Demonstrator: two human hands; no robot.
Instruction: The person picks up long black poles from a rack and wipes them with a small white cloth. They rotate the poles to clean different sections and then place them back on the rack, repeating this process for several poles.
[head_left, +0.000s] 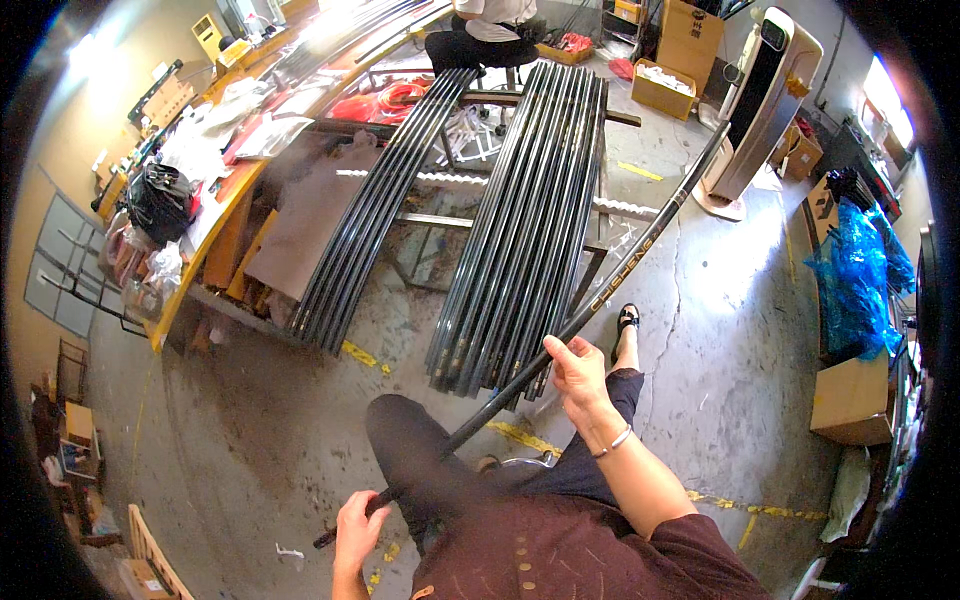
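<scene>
A long, slim black pole (625,272) with gold lettering runs slantwise across my lap, from low on the left to high on the right. Near its lower end, my left hand (358,528) is closed around it. My right hand (577,378), with a bangle at the wrist, pinches the pole around its middle; some fingers are hidden. Beyond it, a wide row of similar black poles (520,220) lies side by side on a metal rack (430,219). A narrower row of black poles (385,215) rests to its left.
An orange-edged workbench (215,245) with plastic bags stands at left. At right are a tall white appliance (765,110), blue plastic wrapping (862,275) and a cardboard box (852,400). Another person (490,30) sits at the far end of the racks.
</scene>
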